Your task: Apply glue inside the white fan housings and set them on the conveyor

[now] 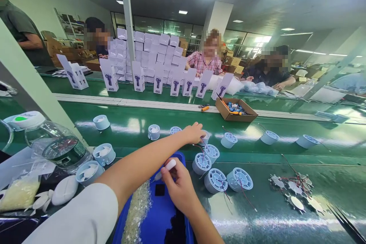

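Observation:
My left hand [195,134] stretches out over the green belt, its fingers closed on the side of a light blue fan housing [205,138]. Between the thumb and fingers of my right hand [180,188] is a white pen-like tool [170,165] with a paler, see-through end pointing left. Beneath that hand lies a blue tray [148,213], holding many small clear pieces [136,213], a heap of black bits [177,228] and a dark square [159,189]. Several more fan housings [215,180] with thin red and black wires stand just right of my hands.
A cardboard box [237,112] of blue and orange parts sits farther back. White printed boxes [158,78] line the far side, where several people work. Flat wired parts [296,190] lie at right. A large plastic bottle [57,145] and a white computer mouse [65,190] are at left.

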Tool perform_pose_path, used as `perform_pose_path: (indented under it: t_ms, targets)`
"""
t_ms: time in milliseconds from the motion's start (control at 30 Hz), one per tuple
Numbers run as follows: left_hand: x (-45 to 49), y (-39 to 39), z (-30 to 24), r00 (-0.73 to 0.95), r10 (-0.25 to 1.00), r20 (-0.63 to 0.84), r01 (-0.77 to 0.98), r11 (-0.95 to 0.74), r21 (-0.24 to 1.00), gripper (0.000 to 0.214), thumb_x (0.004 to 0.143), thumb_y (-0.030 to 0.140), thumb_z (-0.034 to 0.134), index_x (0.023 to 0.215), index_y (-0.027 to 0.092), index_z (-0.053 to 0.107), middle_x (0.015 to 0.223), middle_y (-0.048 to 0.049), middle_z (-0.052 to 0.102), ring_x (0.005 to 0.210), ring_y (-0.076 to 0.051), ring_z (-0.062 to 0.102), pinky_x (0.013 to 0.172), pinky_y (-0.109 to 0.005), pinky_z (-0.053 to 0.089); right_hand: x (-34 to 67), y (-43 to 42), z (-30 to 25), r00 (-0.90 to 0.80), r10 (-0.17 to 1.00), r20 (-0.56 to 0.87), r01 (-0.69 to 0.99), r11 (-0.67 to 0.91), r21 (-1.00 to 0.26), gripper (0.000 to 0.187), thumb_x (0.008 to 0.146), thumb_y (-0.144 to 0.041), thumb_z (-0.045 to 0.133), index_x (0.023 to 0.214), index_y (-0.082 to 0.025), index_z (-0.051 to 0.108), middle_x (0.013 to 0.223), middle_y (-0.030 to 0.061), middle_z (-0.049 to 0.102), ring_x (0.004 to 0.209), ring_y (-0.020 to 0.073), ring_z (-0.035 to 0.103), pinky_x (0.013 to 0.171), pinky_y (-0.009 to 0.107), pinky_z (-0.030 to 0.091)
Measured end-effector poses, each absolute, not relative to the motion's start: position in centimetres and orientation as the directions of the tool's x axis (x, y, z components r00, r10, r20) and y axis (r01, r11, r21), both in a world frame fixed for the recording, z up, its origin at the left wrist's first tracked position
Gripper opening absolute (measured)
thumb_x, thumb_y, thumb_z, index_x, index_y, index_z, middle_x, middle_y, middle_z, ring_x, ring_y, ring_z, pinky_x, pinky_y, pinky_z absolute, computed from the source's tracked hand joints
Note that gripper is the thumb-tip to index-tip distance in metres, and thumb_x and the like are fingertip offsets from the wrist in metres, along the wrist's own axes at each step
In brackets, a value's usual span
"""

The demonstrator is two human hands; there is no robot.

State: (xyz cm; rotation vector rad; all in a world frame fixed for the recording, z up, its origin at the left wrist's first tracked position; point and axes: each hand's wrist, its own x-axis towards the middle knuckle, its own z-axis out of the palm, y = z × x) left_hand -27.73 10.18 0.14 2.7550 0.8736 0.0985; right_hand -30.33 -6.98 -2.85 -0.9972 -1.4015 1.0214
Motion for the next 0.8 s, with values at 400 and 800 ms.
perform_pose_path:
  t_ms: [400, 800]
  targets:
    - [-34.8, 10.2, 8.8, 0.378, 0.849, 0.370, 0.475, -0.521, 0.709, 0.022, 0.077, 0.031, 0.055, 0.065, 0.019, 0.040, 0.076, -0.0005, 0.045, 0.070, -0.013, 0.044, 0.068, -0.028, 0.040, -30.6, -7.2, -3.0, -0.121, 0.959, 0.256, 0.162, 0.274, -0.948, 0.011, 0.090, -0.027, 0.048, 0.082, -0.021, 0.047, 0.075, -0.0011, 0.051, 0.066, 0.0126, 0.053, 0.062, 0.024, 0.043]
    - [-43.1, 6.8, 9.6, 0.050, 0.994, 0.097, -0.230, -0.083, 0.970, 0.025, 0.067, 0.033, 0.066, 0.067, 0.018, 0.046, 0.074, -0.0006, 0.052, 0.073, -0.014, 0.050, 0.064, -0.028, 0.044, -29.3, -5.3, -3.0, 0.150, 0.913, 0.380, 0.389, 0.299, -0.871, 0.017, 0.094, -0.034, 0.042, 0.091, -0.020, 0.051, 0.073, -0.0019, 0.051, 0.064, 0.0124, 0.048, 0.061, 0.025, 0.041]
